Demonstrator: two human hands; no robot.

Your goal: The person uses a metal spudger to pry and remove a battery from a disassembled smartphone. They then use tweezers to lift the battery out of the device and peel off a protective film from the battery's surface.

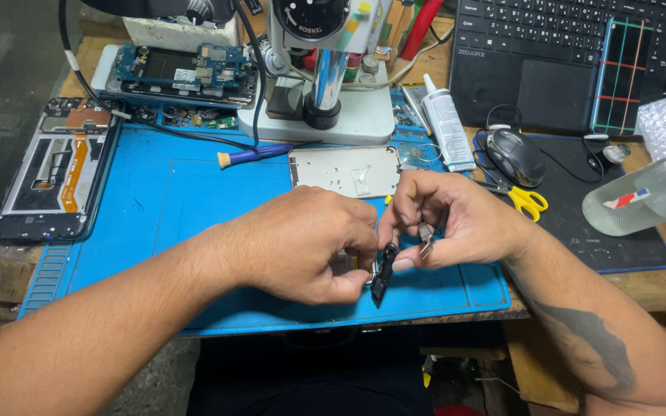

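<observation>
Black and thin, the small part [384,271] sits pinched between your left hand [302,246] and right hand [449,219], just above the near edge of the blue mat [156,208]. Your right fingers also close on metal tweezers [425,239]. I think a slip here could drop the part off the table, or bend it. Farther back stands a white glue tube [449,127] with a printed label, and at right lies a clear bottle [645,196] with a red-blue sticker.

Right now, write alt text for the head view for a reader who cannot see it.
Two bare hands meet over a blue work mat: the left hand and right hand pinch a small black part, and the right also holds tweezers. A silver metal plate, opened phones, a microscope base, mouse and laptop lie behind.
</observation>
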